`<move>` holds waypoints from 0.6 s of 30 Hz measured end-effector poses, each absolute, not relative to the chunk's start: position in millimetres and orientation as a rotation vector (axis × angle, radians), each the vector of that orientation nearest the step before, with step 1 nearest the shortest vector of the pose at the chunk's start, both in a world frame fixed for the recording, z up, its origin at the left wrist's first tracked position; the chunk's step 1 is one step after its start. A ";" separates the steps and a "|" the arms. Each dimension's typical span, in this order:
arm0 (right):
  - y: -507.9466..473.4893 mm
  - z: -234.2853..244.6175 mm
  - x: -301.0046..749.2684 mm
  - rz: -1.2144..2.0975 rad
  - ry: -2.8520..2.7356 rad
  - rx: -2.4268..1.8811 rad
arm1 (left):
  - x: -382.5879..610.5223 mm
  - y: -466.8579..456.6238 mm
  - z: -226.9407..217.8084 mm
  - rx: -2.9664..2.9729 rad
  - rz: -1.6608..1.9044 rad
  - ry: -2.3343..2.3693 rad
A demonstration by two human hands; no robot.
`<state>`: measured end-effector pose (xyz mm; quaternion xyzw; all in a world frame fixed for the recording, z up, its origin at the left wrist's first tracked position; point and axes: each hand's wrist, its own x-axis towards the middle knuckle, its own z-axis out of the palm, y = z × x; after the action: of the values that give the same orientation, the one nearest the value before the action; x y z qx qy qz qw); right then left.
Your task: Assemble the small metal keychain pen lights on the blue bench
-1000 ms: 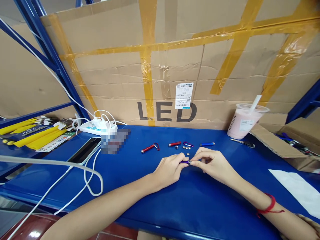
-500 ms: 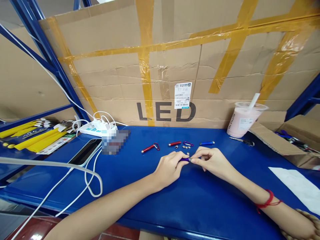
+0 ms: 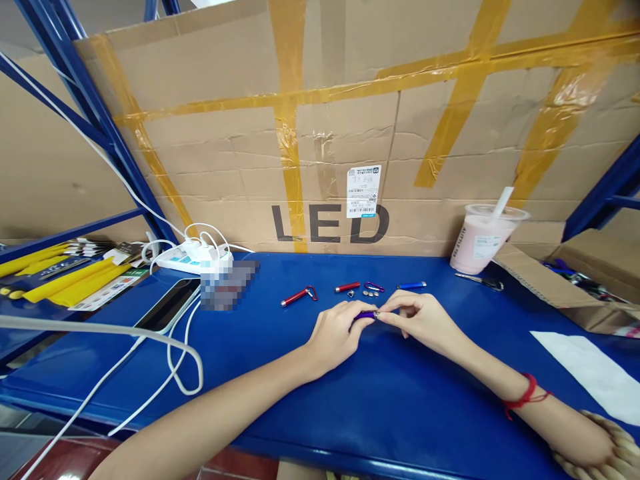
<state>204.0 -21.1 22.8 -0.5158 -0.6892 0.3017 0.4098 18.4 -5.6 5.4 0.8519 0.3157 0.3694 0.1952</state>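
My left hand (image 3: 336,337) is closed around a small purple keychain flashlight (image 3: 367,315), whose end sticks out to the right. At that end, the fingertips of my right hand (image 3: 417,320) pinch a tiny silvery end piece, mostly covered by the fingers. Just beyond the hands lie several button cells (image 3: 371,293), a small metal cap (image 3: 351,293) and a purple carabiner clip (image 3: 375,287). A red flashlight tube (image 3: 347,287) rests behind them, and a blue tube (image 3: 412,285) to the right. Farther left is a red flashlight with its clip (image 3: 295,297).
Back left, a white power strip (image 3: 193,257) and a phone (image 3: 170,307) trail white cables over the blue table (image 3: 280,427). A pink drink cup (image 3: 485,240), keys (image 3: 480,281), an open carton (image 3: 575,307) and white paper (image 3: 590,370) sit right. A large cardboard box (image 3: 225,167) stands behind.
The purple flashlight shows a little more between my hands, which stay together at its end. A button cell near the fingertips is no longer visible. The whole view has shifted slightly.
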 end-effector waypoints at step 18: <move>-17.5 39.8 237.8 -0.150 -1.909 -1.726 | 20.0 0.5 5.9 2.104 0.988 1.072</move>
<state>237.8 -17.5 39.8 -0.6431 -0.7113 -0.0560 0.2782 20.0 0.5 5.9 0.7875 0.4012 0.3696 0.2868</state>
